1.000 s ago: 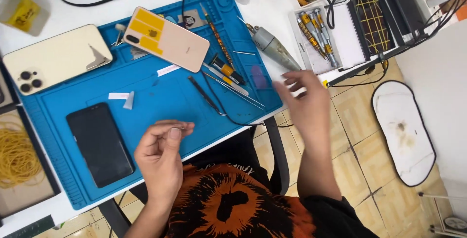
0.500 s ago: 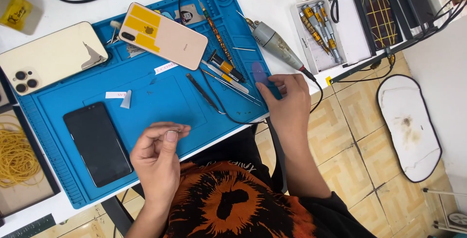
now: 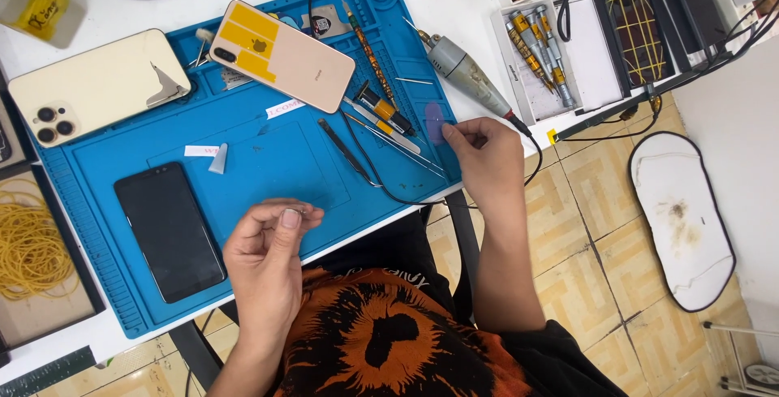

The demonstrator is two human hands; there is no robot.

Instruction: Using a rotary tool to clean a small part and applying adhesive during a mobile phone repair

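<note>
Head view: the left hand (image 3: pixel 268 259) hovers over the blue mat (image 3: pixel 268 162) at six o'clock, thumb and fingers pinched narrow on something too small to identify. At three o'clock, the right hand (image 3: pixel 485 158) pinches a translucent purple pick (image 3: pixel 435 122) at the mat's edge, beside the tweezers (image 3: pixel 347 152).

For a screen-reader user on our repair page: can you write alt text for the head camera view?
A person's right hand pinches a small purple pick at the edge of a blue work mat, while the left hand pinches something tiny. A black phone, two phone backs and hand tools lie on the mat.
</note>
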